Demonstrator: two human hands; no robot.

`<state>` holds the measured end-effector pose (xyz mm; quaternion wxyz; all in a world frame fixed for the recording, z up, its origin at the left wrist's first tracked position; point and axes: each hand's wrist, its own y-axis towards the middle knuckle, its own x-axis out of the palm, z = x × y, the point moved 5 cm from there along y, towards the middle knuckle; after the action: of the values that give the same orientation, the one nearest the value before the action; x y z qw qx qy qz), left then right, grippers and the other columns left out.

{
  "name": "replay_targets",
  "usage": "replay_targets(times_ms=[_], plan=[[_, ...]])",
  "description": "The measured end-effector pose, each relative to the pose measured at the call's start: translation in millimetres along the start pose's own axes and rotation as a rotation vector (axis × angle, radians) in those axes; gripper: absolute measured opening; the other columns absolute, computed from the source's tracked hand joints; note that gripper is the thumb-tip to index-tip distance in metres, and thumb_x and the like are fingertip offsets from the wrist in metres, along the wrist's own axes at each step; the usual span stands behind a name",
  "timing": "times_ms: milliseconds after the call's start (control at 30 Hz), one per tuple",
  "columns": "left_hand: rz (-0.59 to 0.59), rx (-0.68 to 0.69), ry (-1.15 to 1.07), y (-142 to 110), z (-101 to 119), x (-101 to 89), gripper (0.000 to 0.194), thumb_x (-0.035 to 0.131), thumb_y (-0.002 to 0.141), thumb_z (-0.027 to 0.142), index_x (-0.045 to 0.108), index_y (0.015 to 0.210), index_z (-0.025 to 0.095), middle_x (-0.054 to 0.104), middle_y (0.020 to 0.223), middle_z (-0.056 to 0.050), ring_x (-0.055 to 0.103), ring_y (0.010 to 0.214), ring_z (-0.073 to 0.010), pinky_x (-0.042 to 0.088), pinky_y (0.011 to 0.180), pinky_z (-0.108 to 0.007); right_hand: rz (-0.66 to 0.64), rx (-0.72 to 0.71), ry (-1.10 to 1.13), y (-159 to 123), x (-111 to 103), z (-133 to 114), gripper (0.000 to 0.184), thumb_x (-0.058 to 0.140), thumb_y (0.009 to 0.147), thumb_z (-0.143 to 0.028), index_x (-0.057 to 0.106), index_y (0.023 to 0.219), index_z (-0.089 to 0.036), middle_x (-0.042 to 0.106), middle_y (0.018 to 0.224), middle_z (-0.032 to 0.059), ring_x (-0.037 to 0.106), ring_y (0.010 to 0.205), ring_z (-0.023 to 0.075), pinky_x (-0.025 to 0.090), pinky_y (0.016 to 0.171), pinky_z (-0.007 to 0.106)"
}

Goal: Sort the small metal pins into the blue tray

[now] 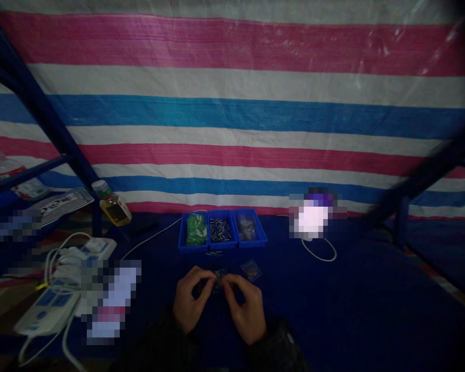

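Observation:
Both hands meet low in the middle of the head view, over a dark blue tabletop (333, 310). Thumb and fingers of my left hand (191, 299) pinch one side of a small clear plastic bag (218, 287). My right hand (246, 305) pinches its other side; what the bag contains is too dark to make out. Just beyond the right fingers lies another small clear bag (251, 269) with something yellowish in it. A few thin metal pins (214, 253) lie loose beyond the hands, close to the bins.
Three joined blue bins stand at the back: green packaging (196, 230), many small metal pins (220, 230) and clear bags (247, 228). Power strips (50, 305) with cables and a bottle (112, 204) are at left. A white cable (325, 258) loops at right. Striped sheeting (232, 113) hangs behind.

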<state>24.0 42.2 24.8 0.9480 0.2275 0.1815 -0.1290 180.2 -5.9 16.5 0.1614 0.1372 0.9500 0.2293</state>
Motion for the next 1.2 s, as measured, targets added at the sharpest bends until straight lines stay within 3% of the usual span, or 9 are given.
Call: replay_targets(times_ms=[133, 300, 567, 700, 833, 1000, 1100, 1200], plan=[[0.008, 0.024, -0.032, 2, 2, -2.2, 0.024, 0.055, 0.099, 0.022, 0.077, 0.107, 0.023, 0.074, 0.098, -0.008, 0.070, 0.091, -0.0221, 0.056, 0.081, -0.032, 0.011, 0.047, 0.014, 1, -5, -2, 0.022, 0.053, 0.101, -0.026, 0.073, 0.109, -0.022, 0.077, 0.099, 0.0070, 0.074, 0.088, 0.0223, 0.059, 0.080, 0.031], [0.036, 0.025, 0.002, 3, -1, -2.8, 0.019, 0.063, 0.095, 0.022, 0.078, 0.108, 0.024, 0.074, 0.100, -0.008, 0.069, 0.093, -0.0229, 0.057, 0.081, -0.033, -0.039, 0.050, 0.051, 1, -6, -2, 0.032, 0.043, 0.105, -0.027, 0.071, 0.119, -0.023, 0.076, 0.111, 0.0080, 0.072, 0.104, 0.0240, 0.057, 0.092, 0.035], [0.082, 0.077, 0.107, 3, -1, -6.6, 0.011, 0.069, 0.091, 0.023, 0.079, 0.094, 0.024, 0.071, 0.103, -0.009, 0.065, 0.099, -0.0249, 0.055, 0.071, -0.031, -0.040, 0.001, 0.017, 3, -2, -4, 0.023, 0.054, 0.101, -0.024, 0.074, 0.112, -0.024, 0.075, 0.099, 0.0070, 0.072, 0.091, 0.0220, 0.058, 0.082, 0.032], [0.053, 0.111, 0.065, 3, 5, -4.2, 0.010, 0.067, 0.092, 0.021, 0.077, 0.091, 0.021, 0.074, 0.091, -0.007, 0.067, 0.092, -0.0233, 0.054, 0.076, -0.032, -0.014, -0.025, -0.018, 5, -4, -8, 0.021, 0.055, 0.100, -0.021, 0.076, 0.102, -0.023, 0.070, 0.094, 0.0068, 0.069, 0.088, 0.0208, 0.056, 0.078, 0.031], [0.060, 0.039, 0.046, 0, 1, -1.9, 0.006, 0.068, 0.091, 0.022, 0.073, 0.089, 0.020, 0.073, 0.085, -0.005, 0.068, 0.078, -0.0195, 0.052, 0.067, -0.028, -0.007, -0.020, -0.022, 4, -4, -5, 0.020, 0.054, 0.101, -0.021, 0.073, 0.096, -0.022, 0.069, 0.095, 0.0067, 0.068, 0.091, 0.0203, 0.053, 0.080, 0.030], [0.084, -0.001, 0.004, -2, -2, -1.6, 0.007, 0.069, 0.090, 0.022, 0.066, 0.084, 0.019, 0.070, 0.083, -0.003, 0.066, 0.072, -0.0170, 0.049, 0.064, -0.026, 0.035, 0.067, 0.040, -2, 0, 9, 0.007, 0.058, 0.099, -0.022, 0.063, 0.103, -0.021, 0.072, 0.087, 0.0027, 0.070, 0.078, 0.0176, 0.053, 0.073, 0.026], [0.016, 0.027, 0.013, -1, 2, -0.2, 0.009, 0.064, 0.094, 0.021, 0.071, 0.089, 0.019, 0.069, 0.088, -0.005, 0.065, 0.077, -0.0181, 0.050, 0.067, -0.027, 0.074, 0.084, 0.058, -3, -2, 11, 0.003, 0.059, 0.098, -0.024, 0.060, 0.097, -0.021, 0.071, 0.082, 0.0014, 0.069, 0.074, 0.0169, 0.053, 0.069, 0.025], [-0.024, 0.058, 0.001, 0, 5, -0.5, 0.018, 0.057, 0.098, 0.019, 0.075, 0.101, 0.021, 0.070, 0.093, -0.007, 0.066, 0.088, -0.0210, 0.052, 0.077, -0.031, 0.052, 0.049, 0.042, -2, -4, 5, 0.011, 0.057, 0.099, -0.024, 0.065, 0.093, -0.021, 0.071, 0.082, 0.0016, 0.069, 0.074, 0.0170, 0.053, 0.070, 0.025]])
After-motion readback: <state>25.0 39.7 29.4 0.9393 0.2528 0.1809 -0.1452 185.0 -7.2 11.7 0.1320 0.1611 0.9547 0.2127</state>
